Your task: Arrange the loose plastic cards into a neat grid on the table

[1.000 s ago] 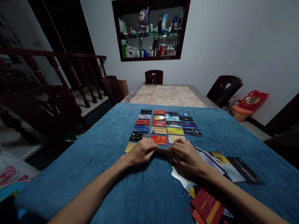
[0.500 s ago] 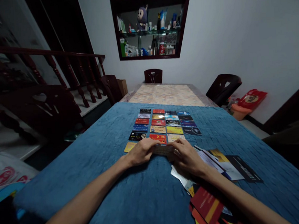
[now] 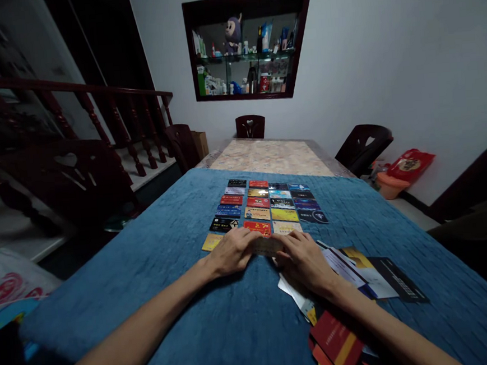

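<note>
Between my two hands is a beige card (image 3: 266, 246), gripped at its left end by my left hand (image 3: 232, 251) and at its right end by my right hand (image 3: 303, 259). Its printed face is too small to read, and the fingers cover both ends. Just beyond lie rows of plastic cards on the blue cloth; the nearest are a red card (image 3: 257, 228), a cream card (image 3: 287, 226) and a yellow card (image 3: 211, 242), partly beside my left hand. Under my right wrist a loose heap of cards spreads out, with a dark red card (image 3: 337, 339) at the front.
The blue cloth (image 3: 158, 228) covers the near part of the table; patterned tabletop (image 3: 266, 155) shows behind it. A black card (image 3: 396, 278) lies at the heap's right edge. Chairs stand around the table, one at the far end (image 3: 250, 127). A white bag (image 3: 10, 274) is at lower left.
The beige card has tipped slightly, showing a lighter face, while both hands stay on its ends. The whole view has shifted a little downward in the frame.
</note>
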Tool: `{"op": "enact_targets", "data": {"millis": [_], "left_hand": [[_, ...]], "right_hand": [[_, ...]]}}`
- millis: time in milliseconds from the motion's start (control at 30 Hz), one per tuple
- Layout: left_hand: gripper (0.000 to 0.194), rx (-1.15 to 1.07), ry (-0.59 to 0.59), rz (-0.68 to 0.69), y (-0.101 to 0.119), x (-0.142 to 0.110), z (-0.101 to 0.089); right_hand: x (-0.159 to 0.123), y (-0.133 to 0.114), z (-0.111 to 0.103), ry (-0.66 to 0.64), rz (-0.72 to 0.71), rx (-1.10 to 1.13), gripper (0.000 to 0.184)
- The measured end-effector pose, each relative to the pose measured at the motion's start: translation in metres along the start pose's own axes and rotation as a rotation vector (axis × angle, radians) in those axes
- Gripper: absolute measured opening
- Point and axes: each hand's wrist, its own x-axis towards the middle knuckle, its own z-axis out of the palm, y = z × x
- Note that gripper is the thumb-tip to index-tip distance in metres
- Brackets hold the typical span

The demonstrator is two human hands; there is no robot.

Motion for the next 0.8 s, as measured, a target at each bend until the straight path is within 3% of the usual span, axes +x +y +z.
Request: {"op": "enact_targets", "data": {"millis": [267,800], "left_hand": [[0.050,0.156,-0.120,-0.075,0.010,0.000,-0.007],[0.052,0.144,-0.094,-0.060,0.013,0.001,-0.009]], "right_hand": [[-0.001,-0.003,0.004,-0.034,0.074,-0.043,0.043],[0.001,-0.003,-0.004,-0.007,0.071,0.030,0.052]]}}
